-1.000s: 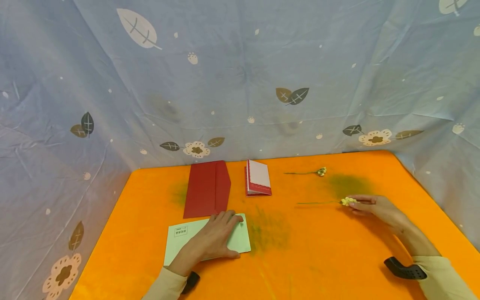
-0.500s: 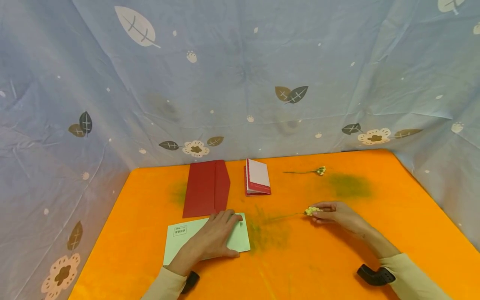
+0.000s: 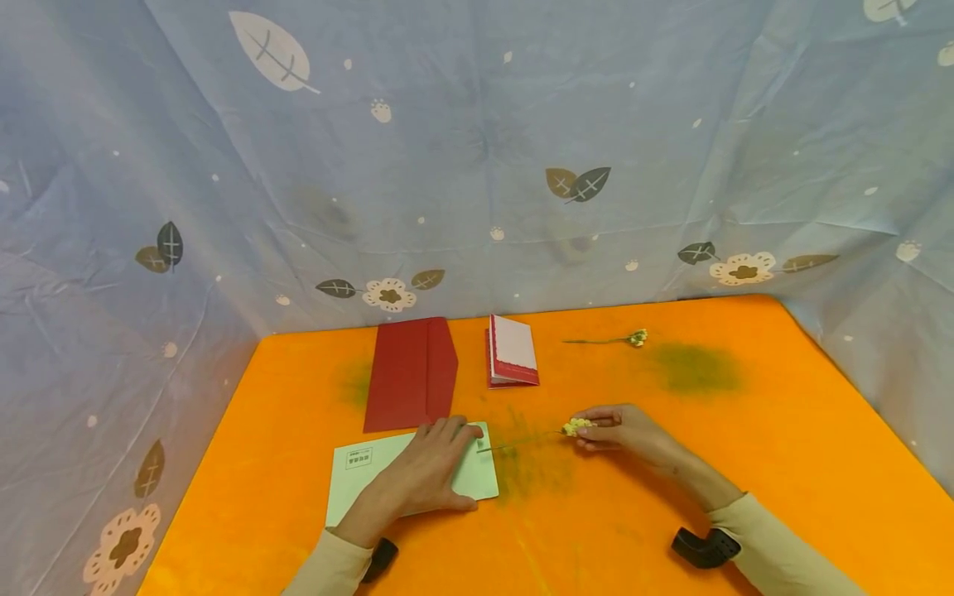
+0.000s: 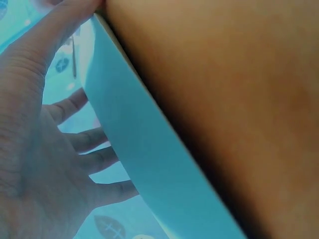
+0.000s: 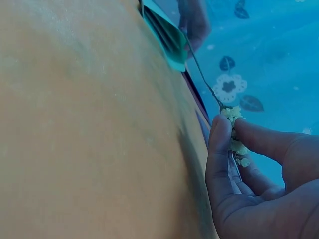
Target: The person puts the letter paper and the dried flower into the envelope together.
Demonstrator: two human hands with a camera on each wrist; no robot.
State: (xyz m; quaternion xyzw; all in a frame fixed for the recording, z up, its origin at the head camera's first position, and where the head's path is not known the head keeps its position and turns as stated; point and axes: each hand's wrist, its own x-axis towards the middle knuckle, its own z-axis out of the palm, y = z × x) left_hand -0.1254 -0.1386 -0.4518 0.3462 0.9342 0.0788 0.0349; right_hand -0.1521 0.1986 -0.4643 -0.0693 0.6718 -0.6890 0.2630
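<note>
My left hand spans the pale green envelope, thumb at the near edge and fingertips over the far side. In the right wrist view, the right end of the envelope gapes. Thumb and fingers of my right hand pinch a yellow flower sprig by its blossoms. Its thin stem points left, and the tip overlaps the envelope's right end, close to my left fingers. The left wrist view shows the envelope bowed between the thumb and the spread fingers.
A red envelope lies behind the green one, its flap towards the right. Beside it a small red and white folded card stands partly open. Another flower sprig lies at the back right of the orange table. Patterned cloth walls the back and sides.
My right hand has carried the flower sprig leftwards, bringing its stem tip over the green envelope's right end. My left hand has stayed in place on the envelope.
</note>
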